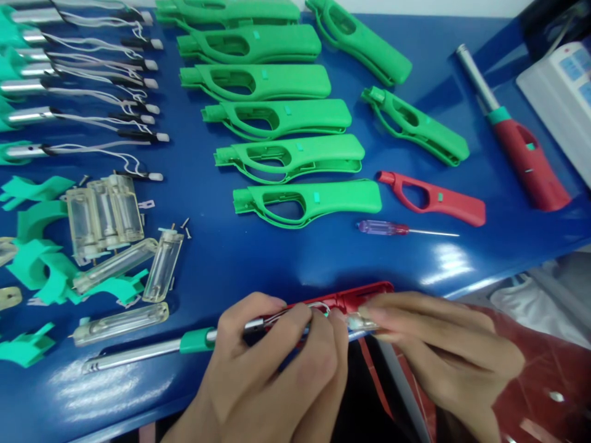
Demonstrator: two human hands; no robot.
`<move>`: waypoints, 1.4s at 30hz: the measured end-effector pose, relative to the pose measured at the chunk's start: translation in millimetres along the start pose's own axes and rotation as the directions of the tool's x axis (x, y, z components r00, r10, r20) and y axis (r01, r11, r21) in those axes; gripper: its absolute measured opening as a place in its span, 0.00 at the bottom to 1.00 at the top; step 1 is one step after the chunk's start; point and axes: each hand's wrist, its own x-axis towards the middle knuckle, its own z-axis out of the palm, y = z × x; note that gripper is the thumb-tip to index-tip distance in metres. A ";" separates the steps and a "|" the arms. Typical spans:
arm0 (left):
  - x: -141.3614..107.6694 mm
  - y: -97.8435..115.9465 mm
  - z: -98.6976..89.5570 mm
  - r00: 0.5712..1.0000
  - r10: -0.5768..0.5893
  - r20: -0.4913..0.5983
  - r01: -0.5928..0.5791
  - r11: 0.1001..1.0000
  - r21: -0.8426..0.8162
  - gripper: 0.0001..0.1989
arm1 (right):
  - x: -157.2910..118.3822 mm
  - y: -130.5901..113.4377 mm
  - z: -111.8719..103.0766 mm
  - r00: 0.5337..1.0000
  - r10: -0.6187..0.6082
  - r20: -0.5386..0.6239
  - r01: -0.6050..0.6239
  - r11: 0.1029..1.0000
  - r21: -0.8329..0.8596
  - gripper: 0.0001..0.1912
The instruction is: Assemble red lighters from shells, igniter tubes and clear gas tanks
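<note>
Near the table's front edge, my left hand (pixel 281 363) is closed round a red lighter shell (pixel 369 290) and the wired end of a metal tube. That tube (pixel 143 355), with a teal collar (pixel 196 340), points left along the table. My right hand (pixel 443 344) pinches a small clear part (pixel 359 321) at the shell's right side, close to my left fingertips. White wires (pixel 318 304) show between the fingers of my left hand. The inside of the shell is mostly hidden by both hands.
Green shells (pixel 341 200) lie in a column beyond my hands. A purple screwdriver (pixel 383 227), a red shell half (pixel 462 208) and a whole red lighter (pixel 530 160) lie right. Clear tanks (pixel 164 264), teal pieces (pixel 32 344) and wired tubes (pixel 28 151) lie left.
</note>
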 end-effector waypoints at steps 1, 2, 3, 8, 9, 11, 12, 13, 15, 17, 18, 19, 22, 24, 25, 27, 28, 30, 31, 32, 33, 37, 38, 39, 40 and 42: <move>1.0 -0.3 -0.2 1.000 0.017 -0.001 -0.017 1.000 -0.014 0.18 | 0.6 -0.4 0.4 1.000 0.006 -0.003 -0.006 1.000 0.002 0.24; 1.6 -1.0 0.1 0.999 0.032 -0.014 -0.033 0.999 -0.028 0.18 | 1.4 -1.2 0.8 1.000 0.008 -0.005 -0.008 1.000 0.009 0.25; 2.0 -1.9 0.7 0.998 0.045 -0.035 -0.046 0.998 -0.036 0.18 | 2.5 -2.1 1.1 1.000 0.014 -0.005 -0.013 1.000 0.017 0.25; -0.1 -7.0 2.7 0.998 0.067 -0.006 -0.067 0.998 -0.020 0.16 | 7.6 -5.3 1.9 1.000 0.030 -0.009 -0.030 0.999 0.027 0.21; -0.9 -7.4 2.8 0.998 0.069 0.012 -0.068 0.997 -0.020 0.15 | 7.9 -5.3 2.0 1.000 0.027 -0.014 -0.026 0.999 0.028 0.20; -2.3 -7.4 3.4 0.997 0.071 0.014 -0.071 0.997 -0.016 0.14 | 7.5 -4.7 2.2 0.999 0.031 -0.016 -0.030 0.999 0.032 0.18; -2.7 -7.2 3.9 0.997 0.073 -0.003 -0.073 0.997 -0.010 0.14 | 6.9 -4.3 2.3 0.999 0.034 -0.019 -0.034 0.999 0.028 0.18; -2.9 -6.8 4.4 0.998 0.069 -0.012 -0.069 0.998 -0.003 0.14 | 6.2 -4.0 2.3 0.999 0.041 -0.031 -0.040 0.999 0.017 0.17; -2.7 -6.3 4.7 0.998 0.039 -0.046 -0.038 0.999 0.017 0.13 | 5.1 -3.4 1.9 0.995 0.059 -0.075 -0.060 0.998 -0.013 0.15; -2.7 -6.4 3.3 0.997 0.015 -0.075 -0.013 0.999 0.029 0.13 | 5.0 -3.3 0.8 0.993 0.051 -0.110 -0.052 0.999 -0.012 0.12; -3.3 -6.7 2.0 0.996 0.004 -0.084 -0.001 0.999 0.035 0.12 | 5.6 -3.4 0.0 0.993 0.048 -0.106 -0.048 0.999 0.004 0.10; -4.5 -6.8 0.4 0.996 -0.007 -0.084 0.011 0.999 0.042 0.12 | 6.4 -3.6 -0.9 0.995 0.046 -0.090 -0.044 0.999 0.023 0.09; -12.1 -6.2 -4.5 0.998 -0.022 -0.062 0.027 0.997 0.074 0.13 | 8.9 -4.6 -3.0 0.998 0.059 -0.030 -0.058 0.998 0.037 0.09; -19.1 -4.4 -6.4 0.996 -0.049 -0.070 0.056 0.994 0.097 0.15 | 9.3 -5.1 -3.2 0.997 0.074 -0.019 -0.074 0.997 0.007 0.09; -22.4 -3.3 -6.9 0.995 -0.064 -0.083 0.072 0.992 0.105 0.16 | 9.0 -5.2 -3.0 0.996 0.080 -0.027 -0.080 0.997 -0.012 0.09; -27.6 -1.6 -7.1 0.992 -0.085 -0.095 0.095 0.989 0.109 0.17 | 7.6 -5.3 -2.2 0.994 0.095 -0.056 -0.098 0.994 -0.051 0.09; -29.3 -1.3 -6.9 0.992 -0.082 -0.094 0.092 0.990 0.109 0.17 | 6.9 -5.2 -1.8 0.992 0.102 -0.070 -0.107 0.992 -0.069 0.09; -31.1 -2.1 -6.4 0.994 -0.073 -0.080 0.082 0.991 0.108 0.18 | 5.6 -4.9 -1.4 0.990 0.111 -0.085 -0.118 0.989 -0.093 0.09; -31.5 -3.3 -6.0 0.994 -0.070 -0.078 0.079 0.991 0.111 0.18 | 5.2 -4.7 -1.3 0.990 0.113 -0.084 -0.121 0.988 -0.098 0.08; -31.6 -4.9 -5.5 0.995 -0.066 -0.076 0.075 0.990 0.116 0.18 | 4.9 -4.6 -1.2 0.990 0.112 -0.082 -0.120 0.988 -0.098 0.07; -31.5 -6.8 -4.9 0.996 -0.058 -0.072 0.067 0.990 0.123 0.18 | 4.7 -4.4 -1.1 0.991 0.111 -0.079 -0.119 0.988 -0.096 0.06; -31.4 -14.4 -2.0 0.999 -0.016 -0.049 0.023 0.989 0.145 0.19 | 4.4 -3.9 -0.3 0.990 0.121 -0.076 -0.127 0.988 -0.088 0.06; -31.4 -15.4 -1.6 0.999 -0.010 -0.044 0.017 0.989 0.147 0.19 | 4.6 -3.7 -0.2 0.990 0.121 -0.075 -0.127 0.989 -0.079 0.07; -31.4 -15.8 -1.3 0.999 -0.011 -0.047 0.017 0.989 0.147 0.18 | 5.0 -3.6 -0.3 0.990 0.118 -0.073 -0.123 0.990 -0.069 0.07; -31.4 -15.5 -1.3 0.999 -0.010 -0.052 0.018 0.989 0.147 0.18 | 5.5 -3.3 -0.5 0.991 0.111 -0.070 -0.116 0.992 -0.059 0.07; -31.0 -12.6 -1.9 0.998 -0.017 -0.068 0.027 0.989 0.145 0.18 | 7.0 -2.6 -1.5 0.994 0.090 -0.058 -0.093 0.994 -0.049 0.07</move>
